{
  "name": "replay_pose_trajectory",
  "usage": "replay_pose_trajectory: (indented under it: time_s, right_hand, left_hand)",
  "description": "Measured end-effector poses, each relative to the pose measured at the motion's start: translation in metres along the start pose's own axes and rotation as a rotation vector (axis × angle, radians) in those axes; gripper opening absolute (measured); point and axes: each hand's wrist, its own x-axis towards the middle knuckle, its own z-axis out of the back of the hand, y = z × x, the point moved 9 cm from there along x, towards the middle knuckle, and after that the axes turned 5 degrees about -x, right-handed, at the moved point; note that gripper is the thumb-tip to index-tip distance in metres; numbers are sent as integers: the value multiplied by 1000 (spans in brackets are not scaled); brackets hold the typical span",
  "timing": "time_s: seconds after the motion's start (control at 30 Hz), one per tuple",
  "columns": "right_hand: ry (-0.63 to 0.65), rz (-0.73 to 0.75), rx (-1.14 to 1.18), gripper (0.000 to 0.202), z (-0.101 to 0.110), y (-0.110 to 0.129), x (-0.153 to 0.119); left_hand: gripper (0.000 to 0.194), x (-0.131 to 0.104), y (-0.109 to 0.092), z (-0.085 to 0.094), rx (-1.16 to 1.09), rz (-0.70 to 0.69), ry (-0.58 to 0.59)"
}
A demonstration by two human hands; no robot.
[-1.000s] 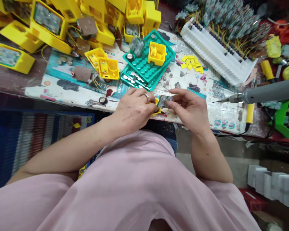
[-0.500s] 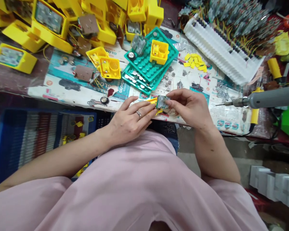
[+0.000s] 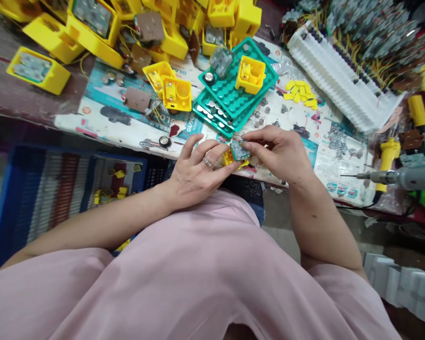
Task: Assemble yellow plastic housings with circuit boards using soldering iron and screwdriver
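At the table's front edge my right hand (image 3: 281, 153) pinches a small green-edged circuit board (image 3: 238, 151) with grey parts between thumb and fingers. The board is tilted over a yellow plastic case (image 3: 228, 158), which my left hand (image 3: 200, 167) steadies from the left, its fingers hiding much of it. One fingertip of the left hand reaches the board's lower edge. Behind the hands are stacked green trays (image 3: 212, 123) with round metal parts and another yellow case (image 3: 250, 75) on top.
Yellow cases (image 3: 99, 47) crowd the back left. A white foam rack (image 3: 343, 80) with wired parts stands back right, near small yellow pieces (image 3: 300, 93) and loose screws (image 3: 338, 141). A powered screwdriver (image 3: 393, 177) juts in from the right. A blue crate (image 3: 7, 203) sits below left.
The camera view has shifted, so the table items appear farther right. My left fingers have bent and drawn back a little, showing more of the yellow case; the board has tilted.
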Motion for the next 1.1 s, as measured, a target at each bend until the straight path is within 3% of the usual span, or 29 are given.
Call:
replay_pose_trajectory:
  time_s: [0.33, 0.6, 0.83, 1.1]
  right_hand:
    - [-6, -16, -3, 17, -5, -6, -1]
    - [-11, 34, -48, 15, -5, 11, -3]
    - [5, 32, -81, 14, -9, 16, -4]
    - [60, 66, -180, 15, -8, 23, -3]
  left_hand:
    - [32, -4, 1, 7, -154, -113, -37]
    - [33, -7, 2, -1, -119, -64, -13]
    - [37, -11, 5, 6, -180, -71, -113]
    - [14, -5, 15, 10, -193, -38, -117]
